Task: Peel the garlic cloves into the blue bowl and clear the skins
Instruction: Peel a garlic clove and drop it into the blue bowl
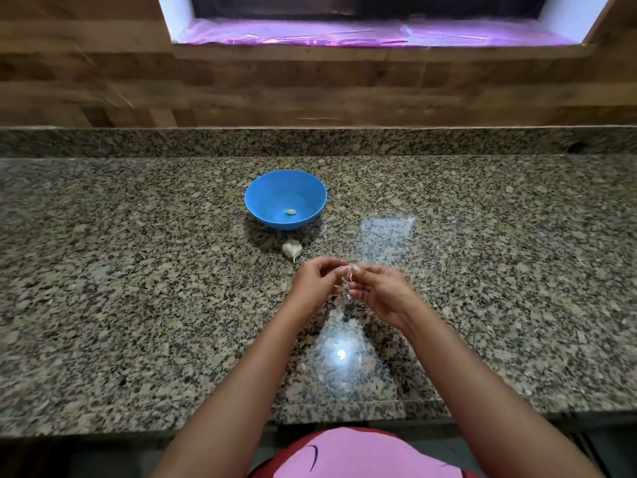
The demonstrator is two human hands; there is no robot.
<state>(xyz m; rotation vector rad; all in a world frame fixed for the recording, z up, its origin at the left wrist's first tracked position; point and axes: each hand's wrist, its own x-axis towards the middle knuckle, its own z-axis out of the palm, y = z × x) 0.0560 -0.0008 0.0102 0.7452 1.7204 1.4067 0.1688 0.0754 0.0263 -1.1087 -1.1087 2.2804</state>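
A speckled granite surface (pixel 138 305), grey, black and tan, runs the full width of the view and ends in a straight front edge close to the person. At its back a low strip of the same stone (pixel 310 141) stands upright. Above that the wall (pixel 310 88) is covered in brown wood-look panels. A window recess is cut into the wall at the top, and its sill is covered with a shiny pink-purple sheet (pixel 344 34). The polished stone shows two bright reflections, a pale rectangle (pixel 386 236) to the right of the bowl and a round glare spot (pixel 341 353) between the forearms.

The blue bowl (pixel 265 191) sits upright on the surface a little left of centre, with one peeled clove (pixel 290 211) lying at its bottom. Just in front of the bowl, apart from it, lies the rest of the garlic head (pixel 292 249), white, with a thin stalk pointing toward the person.

Both hands are raised over the surface nearer the person than the garlic head. The left hand (pixel 312 282) and right hand (pixel 382 291) meet fingertip to fingertip, fingers curled, and pinch a small garlic clove (pixel 345 270) between them. Thin strips of skin (pixel 339 288) hang loose below it.

At the bottom edge a pink shirt (pixel 362 453) with red trim shows between the bare forearms.
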